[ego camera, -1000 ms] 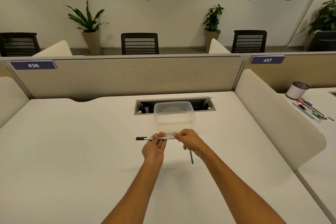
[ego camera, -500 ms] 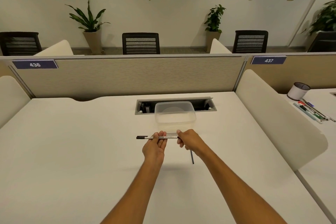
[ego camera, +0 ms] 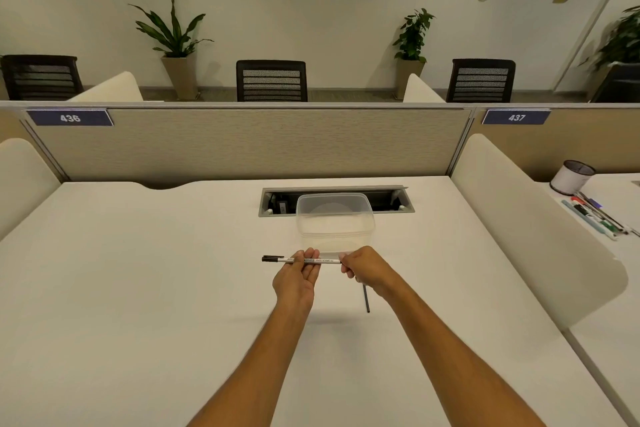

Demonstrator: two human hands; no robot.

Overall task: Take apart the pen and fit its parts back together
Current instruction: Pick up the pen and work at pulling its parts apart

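A white pen (ego camera: 325, 260) with a black cap at its left end is held level above the white desk (ego camera: 138, 288). My left hand (ego camera: 297, 282) pinches its middle from below. My right hand (ego camera: 367, 270) closes around its right end, which is hidden by the fingers. A thin dark rod (ego camera: 366, 299), perhaps the pen's refill, lies on the desk just under my right wrist.
A clear plastic tub (ego camera: 335, 224) stands just beyond the pen, in front of a cable slot (ego camera: 391, 199). Padded dividers close the desk at back and right (ego camera: 519, 225). On the neighbouring desk at the right are a white cup (ego camera: 570, 177) and several pens (ego camera: 597, 217).
My right hand has slid slightly right along the pen, baring more of the barrel. The left hand and the rod on the desk have stayed put.
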